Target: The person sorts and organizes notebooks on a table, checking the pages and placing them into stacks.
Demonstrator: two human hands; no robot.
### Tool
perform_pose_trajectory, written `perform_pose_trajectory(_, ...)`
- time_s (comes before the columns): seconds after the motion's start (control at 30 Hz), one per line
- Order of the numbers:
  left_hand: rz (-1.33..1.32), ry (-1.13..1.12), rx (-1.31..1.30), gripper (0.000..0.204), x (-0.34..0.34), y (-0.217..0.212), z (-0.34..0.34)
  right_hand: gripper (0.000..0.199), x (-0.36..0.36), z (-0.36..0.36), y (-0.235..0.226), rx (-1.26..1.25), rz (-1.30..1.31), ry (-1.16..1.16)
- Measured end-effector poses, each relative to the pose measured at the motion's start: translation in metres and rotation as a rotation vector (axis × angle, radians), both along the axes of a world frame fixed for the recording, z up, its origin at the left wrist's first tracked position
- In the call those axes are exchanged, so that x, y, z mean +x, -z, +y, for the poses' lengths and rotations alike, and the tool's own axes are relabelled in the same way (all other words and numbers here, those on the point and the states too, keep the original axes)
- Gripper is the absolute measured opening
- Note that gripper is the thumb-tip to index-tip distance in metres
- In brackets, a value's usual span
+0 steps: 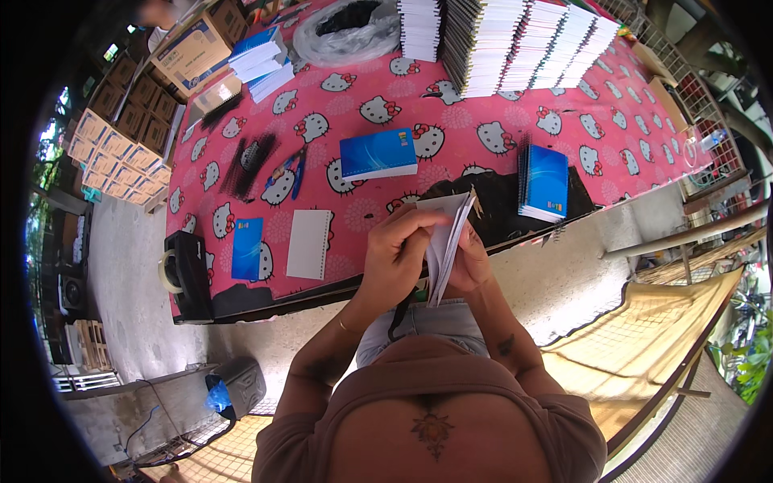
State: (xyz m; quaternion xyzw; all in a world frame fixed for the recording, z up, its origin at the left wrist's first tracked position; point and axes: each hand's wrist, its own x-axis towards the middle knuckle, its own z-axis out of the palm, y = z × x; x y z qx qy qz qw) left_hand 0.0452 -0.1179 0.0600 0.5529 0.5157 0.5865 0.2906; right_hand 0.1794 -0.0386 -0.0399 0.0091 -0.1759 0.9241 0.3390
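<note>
The fingers of the left hand (394,253) curl over the near face of a thin sheaf of white paper sheets (447,241), gripping it. The right hand (471,262) clasps the same sheaf from the right side, its fingers mostly hidden behind the paper. The sheaf stands almost on edge, just above the near rim of a table covered in a pink cartoon-cat cloth (612,129).

Just beyond the hands lies a closed blue-covered notebook (378,154). To the right a blue spiral-bound notebook (545,183) rests on a black patch. To the left lie a white punched page block (310,243) and a flat blue cover sheet (247,248). Far across the table stand tall stacks of white spiral notebooks (523,44).
</note>
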Motion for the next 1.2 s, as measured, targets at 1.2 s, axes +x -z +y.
perform_pose_trajectory(1.2,-0.16,0.028,-0.114,0.02,0.008,-0.01,-0.002,0.048,-0.005,-0.004,-0.02,0.096,-0.035,0.127)
